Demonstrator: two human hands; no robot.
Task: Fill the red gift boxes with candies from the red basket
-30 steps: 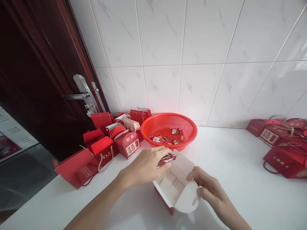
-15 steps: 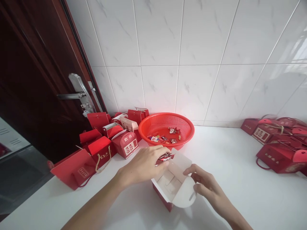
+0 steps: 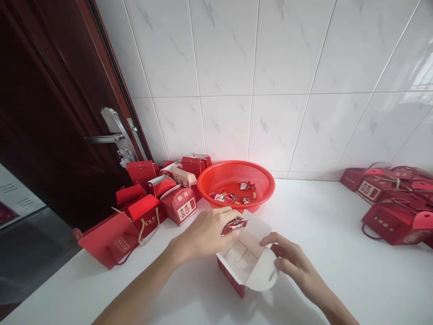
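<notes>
In front of me on the white table stands a small red cardboard gift box (image 3: 241, 257), its white inner flaps folded out and its visible floor bare. My left hand (image 3: 209, 232) is closed around red-wrapped candies (image 3: 233, 224) over the box's left rim. My right hand (image 3: 287, 255) grips the right side of the box, thumb and fingers on its white flaps. Just behind the box sits a red plastic colander (image 3: 236, 167) with several wrapped candies (image 3: 244, 185) on its bottom.
Several red gift boxes (image 3: 179, 205) crowd the left side of the table (image 3: 311, 216). More red boxes (image 3: 392, 223) are piled at the right. A tiled wall (image 3: 284, 131) rises behind, and a dark door (image 3: 50, 90) with a metal handle is at the left.
The view has shifted slightly, so everything sits a little lower and further right. Both hands keep nearly the same pose over the box, the candies still in my left hand.
</notes>
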